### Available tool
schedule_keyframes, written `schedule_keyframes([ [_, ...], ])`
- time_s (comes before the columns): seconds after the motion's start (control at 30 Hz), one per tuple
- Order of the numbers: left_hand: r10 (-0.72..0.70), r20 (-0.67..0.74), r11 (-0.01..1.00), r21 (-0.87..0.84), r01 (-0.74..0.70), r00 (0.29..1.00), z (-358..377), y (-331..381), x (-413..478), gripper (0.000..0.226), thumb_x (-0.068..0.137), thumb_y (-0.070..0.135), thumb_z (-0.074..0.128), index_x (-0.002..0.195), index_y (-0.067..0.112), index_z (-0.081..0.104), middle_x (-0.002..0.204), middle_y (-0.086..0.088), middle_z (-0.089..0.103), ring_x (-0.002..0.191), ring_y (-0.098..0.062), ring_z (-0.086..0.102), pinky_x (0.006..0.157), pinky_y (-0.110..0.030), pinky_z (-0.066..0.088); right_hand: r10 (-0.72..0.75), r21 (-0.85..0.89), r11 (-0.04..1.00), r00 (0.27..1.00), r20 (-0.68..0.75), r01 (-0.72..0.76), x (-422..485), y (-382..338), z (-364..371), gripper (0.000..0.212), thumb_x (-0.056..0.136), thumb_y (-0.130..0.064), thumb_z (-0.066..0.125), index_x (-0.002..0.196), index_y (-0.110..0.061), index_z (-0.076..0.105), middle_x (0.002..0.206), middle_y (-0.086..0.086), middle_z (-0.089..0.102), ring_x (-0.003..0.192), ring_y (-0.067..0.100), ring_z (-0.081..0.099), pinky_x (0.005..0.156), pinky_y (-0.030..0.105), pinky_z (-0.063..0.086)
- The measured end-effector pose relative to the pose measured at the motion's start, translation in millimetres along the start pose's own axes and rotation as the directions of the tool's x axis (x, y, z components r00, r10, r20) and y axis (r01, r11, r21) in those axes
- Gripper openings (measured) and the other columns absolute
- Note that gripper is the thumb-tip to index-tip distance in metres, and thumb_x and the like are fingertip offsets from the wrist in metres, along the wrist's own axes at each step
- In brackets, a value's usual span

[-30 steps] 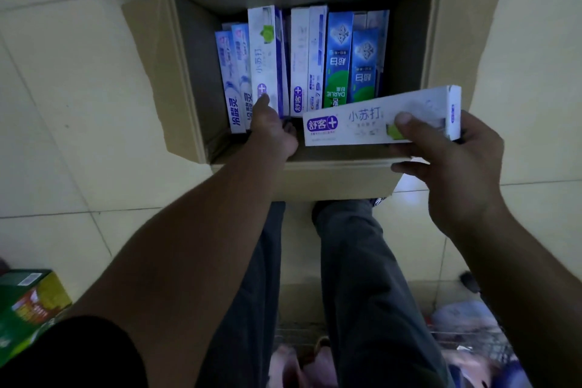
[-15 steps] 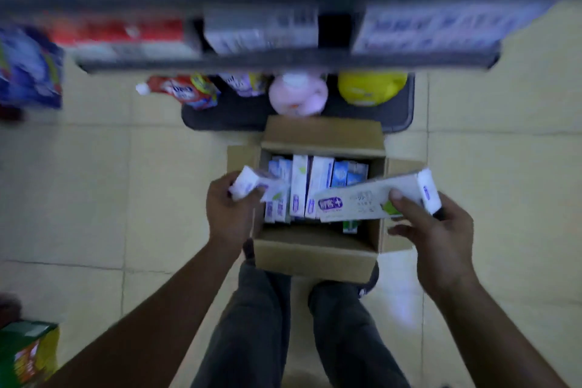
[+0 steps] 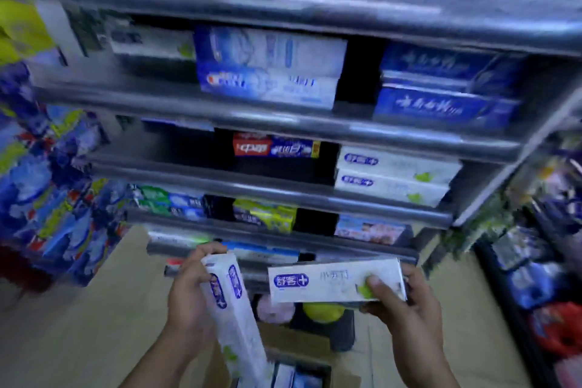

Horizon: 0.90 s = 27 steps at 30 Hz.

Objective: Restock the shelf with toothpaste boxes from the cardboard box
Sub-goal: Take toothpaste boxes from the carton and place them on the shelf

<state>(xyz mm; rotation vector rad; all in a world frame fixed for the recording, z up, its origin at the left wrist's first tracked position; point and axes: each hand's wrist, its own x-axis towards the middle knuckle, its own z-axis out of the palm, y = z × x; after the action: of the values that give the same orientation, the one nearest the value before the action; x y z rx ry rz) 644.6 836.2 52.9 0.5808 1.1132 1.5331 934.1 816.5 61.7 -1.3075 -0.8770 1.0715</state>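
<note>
Carrying step: left hand [image 3: 185, 296] grips one toothpaste box [image 3: 234, 315], right hand [image 3: 406, 315] another [image 3: 333, 283]. Next: likely the matching white stack [image 3: 393, 175], right of centre.

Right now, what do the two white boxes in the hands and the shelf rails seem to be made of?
White boxes, one in the left hand at, one in the right hand at: probably thin printed card, smooth, with sharp folded edges and flat faces.
Shelf rails: likely grey metal or plastic with a soft sheen; bright streaks run along them, but blur leaves this open.
</note>
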Motion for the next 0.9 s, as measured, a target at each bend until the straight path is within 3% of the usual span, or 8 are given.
schedule_keyframes([
  [0.1, 0.034, -0.046, 0.993, 0.111, -0.029, 0.998, 28.9, 41.7, -6.9, 0.029, 0.101, 0.012, 0.042, 0.085, 0.009, 0.066, 0.078, -0.004, 0.058, 0.067, -0.018, 0.053, 0.062, -0.031, 0.042, -0.108, 0.055, 0.993, 0.994, 0.011, 0.107, -2.9, -46.3, -5.7, 0.036, 0.067, -0.024, 0.082, 0.099, -0.016, 0.069, 0.095, 0.019, 0.074, 0.08, 0.031, 0.071, 0.061, 0.045, 0.06],
  [0.17, 0.104, -0.023, 0.963, 0.252, -0.095, 0.994, 48.0, 66.1, -12.4, 0.023, 0.097, 0.008, 0.056, 0.079, 0.009, 0.07, 0.075, -0.002, 0.065, 0.073, -0.018, 0.056, 0.072, -0.033, 0.041, -0.169, 0.092, 0.982, 0.986, 0.014, 0.167, -2.3, -73.9, -8.9, 0.041, 0.065, -0.022, 0.087, 0.102, -0.017, 0.069, 0.097, 0.022, 0.073, 0.074, 0.034, 0.071, 0.053, 0.041, 0.058],
  [0.27, 0.137, 0.126, 0.918, 0.356, -0.174, 0.983, 69.6, 94.4, -25.4, 0.014, 0.087, -0.01, 0.064, 0.077, 0.0, 0.068, 0.064, 0.003, 0.07, 0.063, -0.007, 0.063, 0.063, -0.012, 0.046, -0.219, 0.155, 0.964, 0.976, 0.013, 0.214, 2.0, -109.4, -7.8, 0.048, 0.06, -0.022, 0.092, 0.102, -0.018, 0.069, 0.097, 0.023, 0.073, 0.073, 0.035, 0.071, 0.052, 0.036, 0.057],
  [0.4, 0.127, 0.135, 0.943, 0.291, -0.162, 0.983, 86.9, 129.1, -37.2, 0.009, 0.076, -0.011, 0.073, 0.085, -0.011, 0.07, 0.071, -0.018, 0.07, 0.056, -0.015, 0.066, 0.053, -0.015, 0.048, -0.26, 0.252, 0.936, 0.965, 0.026, 0.246, 2.2, -146.8, 9.7, 0.056, 0.058, -0.031, 0.088, 0.108, -0.022, 0.066, 0.099, 0.015, 0.076, 0.083, 0.036, 0.076, 0.063, 0.044, 0.061],
  [0.5, 0.167, 0.163, 0.932, 0.294, -0.209, 0.972, 86.3, 156.9, -38.4, 0.014, 0.057, 0.004, 0.076, 0.071, 0.004, 0.078, 0.075, -0.021, 0.073, 0.065, -0.023, 0.066, 0.061, -0.027, 0.049, -0.318, 0.276, 0.914, 0.947, 0.036, 0.297, -5.2, -165.8, 35.6, 0.061, 0.053, -0.034, 0.093, 0.106, -0.032, 0.063, 0.094, 0.017, 0.077, 0.077, 0.038, 0.076, 0.061, 0.047, 0.061],
  [0.63, 0.209, 0.171, 0.922, 0.293, -0.252, 0.963, 61.7, 191.3, -18.1, 0.017, 0.081, -0.007, 0.066, 0.079, 0.005, 0.079, 0.083, -0.026, 0.074, 0.07, -0.028, 0.067, 0.063, -0.031, 0.048, -0.382, 0.309, 0.882, 0.924, 0.029, 0.355, -7.0, -179.2, 87.0, 0.081, 0.037, -0.052, 0.101, 0.103, -0.031, 0.061, 0.089, 0.021, 0.077, 0.073, 0.037, 0.076, 0.061, 0.05, 0.06],
  [0.77, 0.287, 0.19, 0.897, 0.291, -0.333, 0.939, 28.6, 227.9, 4.7, 0.011, 0.077, 0.004, 0.077, 0.087, 0.009, 0.08, 0.088, -0.02, 0.077, 0.077, -0.032, 0.07, 0.074, -0.038, 0.051, -0.429, 0.338, 0.849, 0.903, -0.008, 0.406, -3.5, -183.7, 148.3, 0.055, 0.056, -0.026, 0.091, 0.102, -0.031, 0.062, 0.091, 0.023, 0.076, 0.073, 0.036, 0.076, 0.057, 0.042, 0.06],
  [0.9, 0.278, 0.145, 0.907, 0.286, -0.309, 0.95, -14.4, 262.8, 37.1, 0.016, 0.084, 0.004, 0.072, 0.093, 0.013, 0.081, 0.096, -0.015, 0.079, 0.088, -0.033, 0.075, 0.079, -0.039, 0.052, -0.428, 0.306, 0.862, 0.904, 0.012, 0.404, 1.1, -179.7, 218.1, 0.043, 0.066, -0.021, 0.085, 0.101, -0.03, 0.062, 0.1, 0.011, 0.078, 0.085, 0.03, 0.077, 0.063, 0.04, 0.062],
])
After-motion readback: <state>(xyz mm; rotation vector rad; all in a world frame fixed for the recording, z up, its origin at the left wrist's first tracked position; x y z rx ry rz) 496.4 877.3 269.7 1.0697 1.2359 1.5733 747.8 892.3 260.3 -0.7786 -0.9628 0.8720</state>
